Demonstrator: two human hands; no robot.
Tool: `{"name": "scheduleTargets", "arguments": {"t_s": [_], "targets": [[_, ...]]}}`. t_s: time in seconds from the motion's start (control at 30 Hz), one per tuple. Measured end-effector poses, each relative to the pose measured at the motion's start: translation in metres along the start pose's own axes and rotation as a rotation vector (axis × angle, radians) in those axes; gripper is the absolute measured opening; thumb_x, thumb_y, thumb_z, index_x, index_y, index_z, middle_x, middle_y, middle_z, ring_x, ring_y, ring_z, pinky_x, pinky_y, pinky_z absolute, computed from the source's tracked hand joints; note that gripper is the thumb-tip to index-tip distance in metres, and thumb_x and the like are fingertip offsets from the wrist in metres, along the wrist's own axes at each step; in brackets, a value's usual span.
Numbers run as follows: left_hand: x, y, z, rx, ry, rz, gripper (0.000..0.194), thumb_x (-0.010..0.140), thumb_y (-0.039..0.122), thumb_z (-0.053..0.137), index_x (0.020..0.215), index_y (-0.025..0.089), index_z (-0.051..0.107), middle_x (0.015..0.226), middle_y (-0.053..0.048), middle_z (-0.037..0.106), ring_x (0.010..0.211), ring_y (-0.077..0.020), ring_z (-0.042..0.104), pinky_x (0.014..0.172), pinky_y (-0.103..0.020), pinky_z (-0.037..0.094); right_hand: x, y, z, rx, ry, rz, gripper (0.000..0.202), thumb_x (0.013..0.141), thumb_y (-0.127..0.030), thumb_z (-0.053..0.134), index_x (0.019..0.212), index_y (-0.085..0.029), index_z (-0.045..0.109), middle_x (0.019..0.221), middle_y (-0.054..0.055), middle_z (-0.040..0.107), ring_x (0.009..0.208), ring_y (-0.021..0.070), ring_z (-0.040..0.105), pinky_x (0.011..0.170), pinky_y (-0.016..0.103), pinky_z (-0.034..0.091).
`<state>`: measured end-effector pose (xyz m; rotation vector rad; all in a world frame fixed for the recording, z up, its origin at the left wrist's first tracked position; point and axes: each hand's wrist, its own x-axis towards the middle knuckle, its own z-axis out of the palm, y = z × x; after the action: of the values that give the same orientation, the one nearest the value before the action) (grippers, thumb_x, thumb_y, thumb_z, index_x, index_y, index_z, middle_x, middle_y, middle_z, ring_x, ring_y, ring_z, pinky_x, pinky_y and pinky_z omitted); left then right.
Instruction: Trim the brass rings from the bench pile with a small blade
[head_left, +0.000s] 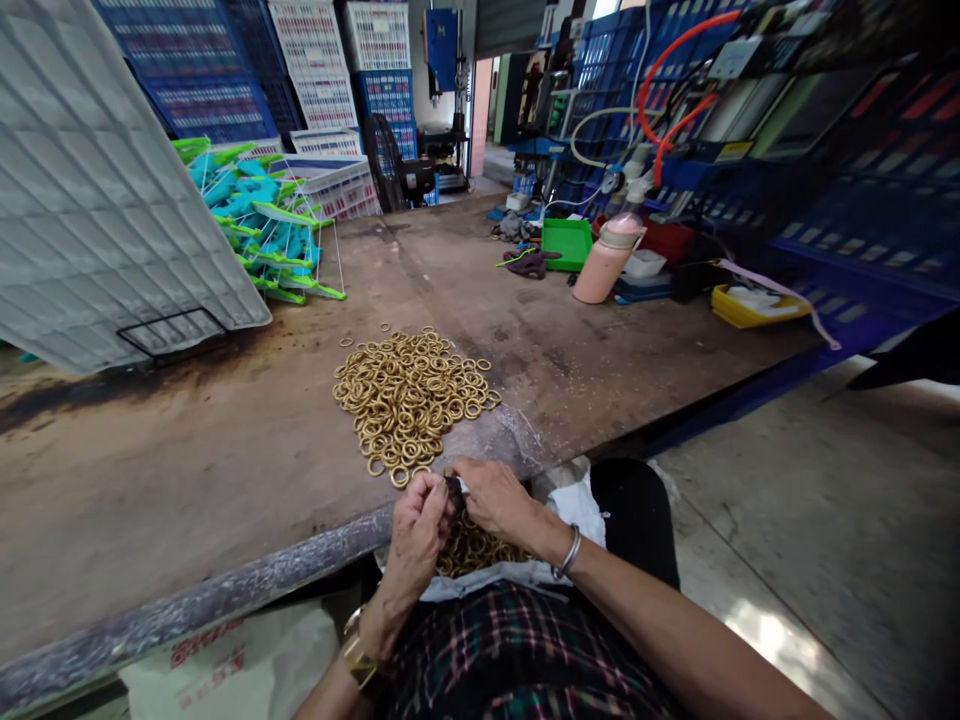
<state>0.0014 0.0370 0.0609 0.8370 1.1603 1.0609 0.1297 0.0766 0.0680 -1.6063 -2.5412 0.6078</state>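
- Left hand [421, 522]: grip narrow, holding a dark piece [454, 495].
- Right hand [496, 497]: against the same piece; whether its grip is closed, cannot tell.
- Gold rings [411, 390]: heaped on the desk [255, 470], just beyond the hands; more below the hands, in a white sack [579, 502] at the desk's edge.
- Pink bottle [601, 270]: on the desk, farther right.

Small factory workshop. Long, stained workbench [247, 450], bulk heap of brass-coloured rings [409, 390] on it. Stacked blue and white plastic crates [315, 65] far left, more blue ones right. Drill-press-type machine [441, 50] at far end, black fan [386, 165] near it. Right: machinery with orange hose [646, 75], pressure gauge [611, 182]. Concrete floor [757, 500], near right.
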Motion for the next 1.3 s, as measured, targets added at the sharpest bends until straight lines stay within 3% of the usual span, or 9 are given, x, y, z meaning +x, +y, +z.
{"name": "scheduleTargets", "arguments": {"t_s": [0.13,0.23,0.37,0.47,0.67,0.83,0.97,1.17,1.3], "targets": [[-0.011,0.005,0.007,-0.097,-0.132,-0.029,0.028,0.077,0.043,0.055,0.069,0.018,0.046,0.051,0.008,0.043,0.036,-0.0026,0.032,0.034,-0.015,0.027,0.014,0.012,-0.008,-0.075,0.033,0.151,0.029,0.076,-0.009,0.038,0.1,-0.012,0.054,0.082,0.011,0.066,0.071,0.0193,0.059,0.059,0.026,0.033],[-0.015,0.008,0.01,-0.293,-0.193,-0.083,0.026,0.075,0.041,0.059,0.071,0.018,0.047,0.059,0.005,0.05,0.039,-0.0038,0.036,0.034,-0.016,0.03,0.028,0.024,-0.011,-0.078,0.126,0.168,0.028,0.077,-0.009,0.039,0.101,-0.013,0.053,0.086,0.011,0.065,0.076,0.0189,0.059,0.062,0.025,0.034],[-0.009,0.008,0.005,-0.418,-0.113,-0.133,0.025,0.075,0.039,0.059,0.074,0.016,0.049,0.068,0.001,0.056,0.045,-0.0052,0.043,0.034,-0.015,0.032,0.045,0.027,-0.007,-0.015,0.247,0.065,0.033,0.078,-0.013,0.04,0.11,-0.016,0.048,0.095,0.008,0.064,0.085,0.017,0.057,0.069,0.023,0.037],[-0.004,0.005,-0.001,-0.442,-0.079,-0.129,0.021,0.076,0.034,0.06,0.074,0.016,0.049,0.07,-0.001,0.058,0.049,-0.0063,0.047,0.036,-0.015,0.034,0.055,0.018,-0.006,-0.032,0.264,0.001,0.045,0.078,-0.013,0.04,0.123,-0.019,0.038,0.107,0.008,0.06,0.091,0.0164,0.056,0.073,0.023,0.038],[-0.003,0.005,-0.01,-0.572,-0.098,-0.209,0.022,0.074,0.026,0.061,0.093,0.018,0.052,0.07,0.0,0.058,0.051,-0.0076,0.05,0.038,-0.015,0.035,0.066,0.012,-0.013,-0.139,0.202,0.071,0.03,0.084,-0.014,0.035,0.108,-0.022,0.05,0.097,0.006,0.061,0.08,0.0173,0.058,0.066,0.025,0.039],[0.002,0.009,-0.013,-0.644,-0.038,-0.299,0.023,0.066,0.03,0.069,0.073,0.014,0.054,0.073,-0.002,0.06,0.061,-0.0103,0.057,0.045,-0.017,0.041,0.068,0.028,-0.009,-0.003,0.253,0.009,0.028,0.083,-0.012,0.037,0.107,-0.02,0.05,0.1,0.006,0.06,0.086,0.0159,0.056,0.072,0.024,0.038],[0.009,0.016,-0.011,-0.526,0.003,-0.208,0.026,0.063,0.031,0.071,0.073,0.016,0.052,0.07,0.0,0.058,0.061,-0.0104,0.056,0.043,-0.016,0.038,0.058,0.034,-0.011,0.247,0.29,-0.012,0.019,0.087,-0.019,0.036,0.098,-0.018,0.051,0.086,0.003,0.06,0.076,0.0137,0.054,0.07,0.023,0.037],[0.022,0.02,-0.005,-0.02,0.128,0.066,0.03,0.072,0.038,0.059,0.096,0.02,0.054,0.054,0.007,0.048,0.041,-0.0065,0.039,0.037,-0.016,0.029,0.023,0.022,-0.028,0.621,0.111,-0.133,0.018,0.087,-0.027,0.039,0.079,-0.018,0.053,0.07,-0.002,0.054,0.066,0.0105,0.049,0.063,0.021,0.037],[0.025,0.021,-0.004,0.224,0.029,0.221,0.017,0.074,0.031,0.056,0.082,0.017,0.063,0.057,0.003,0.053,0.05,-0.0091,0.045,0.048,-0.019,0.035,0.011,0.017,-0.028,0.848,-0.009,-0.066,0.019,0.084,-0.033,0.044,0.076,-0.018,0.051,0.06,-0.005,0.05,0.053,0.0075,0.042,0.051,0.018,0.033]]}}
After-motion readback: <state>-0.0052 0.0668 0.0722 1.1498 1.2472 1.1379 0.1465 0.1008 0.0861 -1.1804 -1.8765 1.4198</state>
